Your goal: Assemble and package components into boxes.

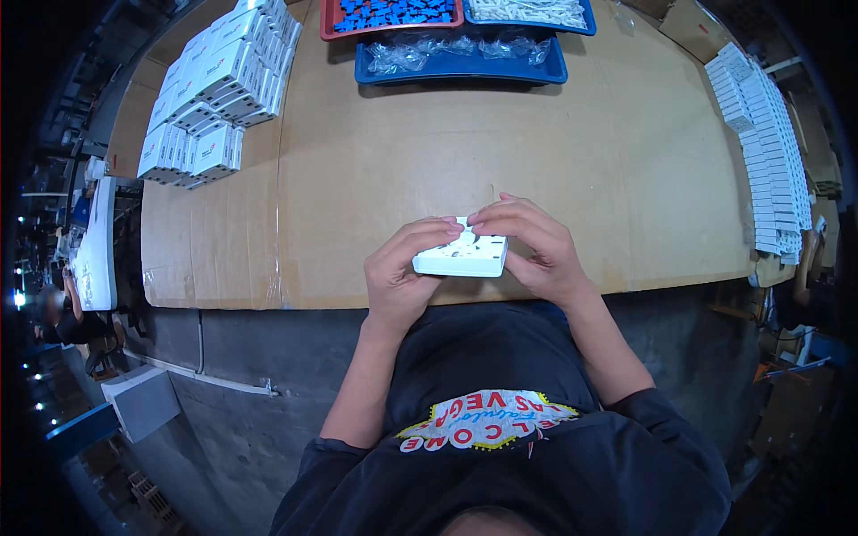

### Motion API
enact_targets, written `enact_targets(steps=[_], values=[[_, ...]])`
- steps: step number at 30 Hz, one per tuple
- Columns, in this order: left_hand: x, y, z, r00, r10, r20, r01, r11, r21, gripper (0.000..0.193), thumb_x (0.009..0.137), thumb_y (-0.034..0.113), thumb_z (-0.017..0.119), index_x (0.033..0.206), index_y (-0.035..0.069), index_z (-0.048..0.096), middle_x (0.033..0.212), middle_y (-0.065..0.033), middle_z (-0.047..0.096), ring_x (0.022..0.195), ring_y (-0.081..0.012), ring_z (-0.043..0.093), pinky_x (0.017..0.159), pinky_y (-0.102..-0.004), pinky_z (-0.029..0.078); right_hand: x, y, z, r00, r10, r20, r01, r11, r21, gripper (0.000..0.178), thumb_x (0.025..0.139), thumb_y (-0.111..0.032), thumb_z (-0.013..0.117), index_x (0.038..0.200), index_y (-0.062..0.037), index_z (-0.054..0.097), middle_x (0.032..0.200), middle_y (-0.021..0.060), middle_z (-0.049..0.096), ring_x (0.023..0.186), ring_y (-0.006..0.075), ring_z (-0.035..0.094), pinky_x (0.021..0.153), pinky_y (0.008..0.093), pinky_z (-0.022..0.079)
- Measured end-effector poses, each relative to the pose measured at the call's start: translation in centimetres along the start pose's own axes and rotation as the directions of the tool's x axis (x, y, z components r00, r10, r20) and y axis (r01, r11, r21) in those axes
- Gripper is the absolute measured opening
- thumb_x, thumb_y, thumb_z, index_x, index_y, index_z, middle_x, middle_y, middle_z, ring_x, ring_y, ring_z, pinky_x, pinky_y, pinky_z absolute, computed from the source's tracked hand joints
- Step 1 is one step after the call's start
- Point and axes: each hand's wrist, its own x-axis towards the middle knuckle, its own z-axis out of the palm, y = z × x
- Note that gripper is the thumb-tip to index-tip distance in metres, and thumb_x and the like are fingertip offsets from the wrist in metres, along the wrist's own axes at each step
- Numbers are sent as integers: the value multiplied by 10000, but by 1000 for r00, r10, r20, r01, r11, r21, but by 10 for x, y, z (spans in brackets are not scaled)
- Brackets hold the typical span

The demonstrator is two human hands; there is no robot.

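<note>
Both hands hold a white, square plastic housing (460,264) just over the table's near edge. My left hand (402,262) is closed round its left side, thumb low and fingers bent over the top face. My right hand (537,247) grips the right side, its fingertips reaching across the far part of that face. Small dark slots and holes show on the upper surface between the fingers. The far edge is partly hidden by the fingertips, and whether anything small lies under them I cannot tell.
Cardboard covers the table (375,170). At the far side are a red tray (393,33) of blue pieces, a blue tray (576,32) of white pieces, and another blue tray (460,77) with clear bags. White boxes (214,76) are stacked left; white units (764,152) line the right.
</note>
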Motion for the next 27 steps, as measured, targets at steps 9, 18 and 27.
enact_targets(steps=[9, 18, 27], values=[[-3, -2, -4, 970, -197, 141, 197, 980, 13, 446, 728, -56, 857, 1152, 0, 729, 1191, -167, 739, 1177, -280, 702, 1046, -388, 532, -9, 12, 0, 995, 91, 30, -90, 996, -22, 343, 777, 51, 713, 1094, -70, 770, 1088, 72, 776, 1044, 256, 712, 1030, 431, 487], [-10, -19, -3, 729, -633, 260, 626, 463, -628, 568, 1079, 317, 633, 1468, -78, 510, 1335, -145, 675, 1232, -201, 640, 1095, -339, 483, 9, 0, -1, 990, -82, -118, 52, 970, -239, 431, 811, 52, 739, 1217, -95, 746, 1421, 160, 635, 1266, 347, 621, 1080, 410, 490], [-3, -13, 7, 813, -578, 75, 515, 651, -557, 384, 1025, 82, 696, 1356, -80, 591, 1216, -136, 721, 1113, -144, 688, 971, -287, 559, -8, 13, 6, 798, 595, 97, -491, 549, 676, 407, 1033, -9, 640, 1431, 24, 561, 1279, 104, 662, 1138, 136, 643, 963, 282, 538]])
